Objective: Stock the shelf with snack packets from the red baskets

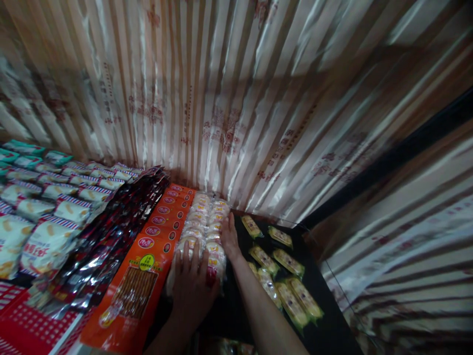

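Observation:
White round snacks in clear wrappers (pixel 217 234) stand in two rows on a black surface. My left hand (pixel 194 278) lies on the near end of the left row, its fingers spread flat. Against the right side of the rows rests my right hand (pixel 229 239), fingers stretched out and pointing away from me; some of them are partly hidden. Neither hand is closed round anything. Directly left of the white snacks, overlapping orange packets (pixel 138 276) run back in a line, the front one showing brown sticks through a window.
Dark shiny packets (pixel 114 231) and white snack bags (pixel 50 244) fill the left. A red plastic basket (pixel 40 323) sits at lower left. Several yellow-green wrapped pieces (pixel 288 262) lie on the black shelf (pixel 325 305). A pleated printed curtain (pixel 221 98) and a dark bar (pixel 388 158) stand behind.

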Tool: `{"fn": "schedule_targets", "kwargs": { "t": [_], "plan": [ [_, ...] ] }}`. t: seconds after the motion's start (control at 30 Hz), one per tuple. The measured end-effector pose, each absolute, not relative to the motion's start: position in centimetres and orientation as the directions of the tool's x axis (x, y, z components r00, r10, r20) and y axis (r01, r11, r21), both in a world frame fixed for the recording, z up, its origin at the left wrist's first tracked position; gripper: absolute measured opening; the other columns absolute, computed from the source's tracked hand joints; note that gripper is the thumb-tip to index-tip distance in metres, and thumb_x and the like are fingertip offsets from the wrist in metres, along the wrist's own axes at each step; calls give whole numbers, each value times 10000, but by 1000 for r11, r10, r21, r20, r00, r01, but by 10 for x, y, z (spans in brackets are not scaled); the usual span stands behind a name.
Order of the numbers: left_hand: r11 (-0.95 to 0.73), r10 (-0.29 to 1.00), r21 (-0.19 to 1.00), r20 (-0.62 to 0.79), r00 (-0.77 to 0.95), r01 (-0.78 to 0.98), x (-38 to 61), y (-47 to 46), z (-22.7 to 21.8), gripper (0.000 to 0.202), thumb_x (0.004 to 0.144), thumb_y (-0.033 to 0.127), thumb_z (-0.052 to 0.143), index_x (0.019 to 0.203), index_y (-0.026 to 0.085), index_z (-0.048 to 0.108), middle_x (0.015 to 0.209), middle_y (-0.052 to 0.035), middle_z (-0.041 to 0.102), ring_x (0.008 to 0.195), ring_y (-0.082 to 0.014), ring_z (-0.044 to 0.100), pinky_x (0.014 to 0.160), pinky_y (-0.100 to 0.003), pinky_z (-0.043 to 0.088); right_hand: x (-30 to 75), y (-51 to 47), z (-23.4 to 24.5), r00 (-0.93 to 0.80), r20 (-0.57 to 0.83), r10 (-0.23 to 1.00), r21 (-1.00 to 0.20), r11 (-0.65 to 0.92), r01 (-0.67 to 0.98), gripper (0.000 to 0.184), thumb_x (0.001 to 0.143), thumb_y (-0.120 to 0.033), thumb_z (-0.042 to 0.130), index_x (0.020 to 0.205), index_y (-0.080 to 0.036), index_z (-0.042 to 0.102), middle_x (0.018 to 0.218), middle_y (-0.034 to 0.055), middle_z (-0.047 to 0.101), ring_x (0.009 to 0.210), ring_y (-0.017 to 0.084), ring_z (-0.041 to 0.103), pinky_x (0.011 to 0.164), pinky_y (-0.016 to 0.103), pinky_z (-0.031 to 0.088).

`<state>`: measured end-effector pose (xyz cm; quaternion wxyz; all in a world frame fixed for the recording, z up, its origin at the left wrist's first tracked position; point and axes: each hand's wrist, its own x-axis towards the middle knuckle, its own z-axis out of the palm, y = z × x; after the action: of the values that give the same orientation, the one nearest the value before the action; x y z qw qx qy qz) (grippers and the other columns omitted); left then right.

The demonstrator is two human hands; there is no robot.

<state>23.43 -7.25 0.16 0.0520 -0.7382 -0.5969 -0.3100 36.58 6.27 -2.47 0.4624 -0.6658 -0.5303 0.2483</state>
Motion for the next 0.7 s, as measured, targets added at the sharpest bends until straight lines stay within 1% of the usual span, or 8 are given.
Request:
{"fn": "schedule_targets", "kwargs": {
  "t": [0.1, 0.2, 0.37, 0.53, 0.63, 0.7],
  "plan": [
    [-274, 847, 268, 523, 99, 923, 233, -70, 0, 578, 747, 496, 555, 1207, 145, 563, 1343, -165, 472, 1291, -395, 309, 1035, -586, 224, 362, 65, -23, 321, 78, 944, -899, -72, 433, 707, 877, -561, 247, 1417, -104, 251, 1417, 162, 369, 1280, 239, 387, 1038, 396, 297],
    [-272, 850, 249, 515, 111, 929, 232, -68, 0, 566, 758, 488, 544, 1211, 150, 561, 1353, -162, 463, 1290, -395, 312, 1030, -587, 230, 361, 64, -19, 314, 43, 949, -896, -102, 433, 717, 869, -556, 269, 1420, -96, 243, 1438, 159, 333, 1314, 253, 329, 1069, 416, 248],
    [-238, 879, 284, 469, 82, 929, 233, -70, 5, 573, 767, 535, 513, 1207, 171, 569, 1366, -141, 455, 1283, -370, 339, 1041, -568, 237, 361, 63, -11, 304, 46, 952, -913, -84, 400, 686, 861, -550, 301, 1421, -156, 257, 1437, 111, 353, 1301, 240, 353, 1056, 384, 280],
    [-228, 884, 277, 461, 79, 933, 234, -71, 6, 570, 776, 541, 498, 1198, 165, 575, 1354, -139, 470, 1294, -364, 326, 1043, -565, 239, 361, 68, -13, 280, 77, 957, -888, -62, 456, 655, 854, -523, 317, 1399, -159, 315, 1403, 103, 409, 1285, 244, 368, 1064, 394, 255],
    [-228, 881, 268, 466, 81, 936, 235, -70, 5, 570, 775, 535, 503, 1200, 162, 571, 1340, -136, 486, 1297, -370, 316, 1040, -564, 240, 365, 71, -17, 271, 81, 959, -904, -44, 425, 675, 830, -544, 363, 1395, -176, 326, 1392, 84, 429, 1275, 229, 386, 1057, 365, 271],
    [-230, 881, 267, 465, 84, 936, 234, -71, 5, 568, 774, 529, 506, 1211, 170, 559, 1340, -128, 488, 1296, -366, 319, 1040, -563, 237, 367, 73, -16, 250, 42, 967, -922, -59, 382, 712, 810, -572, 389, 1403, -188, 308, 1383, 77, 443, 1255, 224, 415, 1040, 352, 298]
  ]
}}
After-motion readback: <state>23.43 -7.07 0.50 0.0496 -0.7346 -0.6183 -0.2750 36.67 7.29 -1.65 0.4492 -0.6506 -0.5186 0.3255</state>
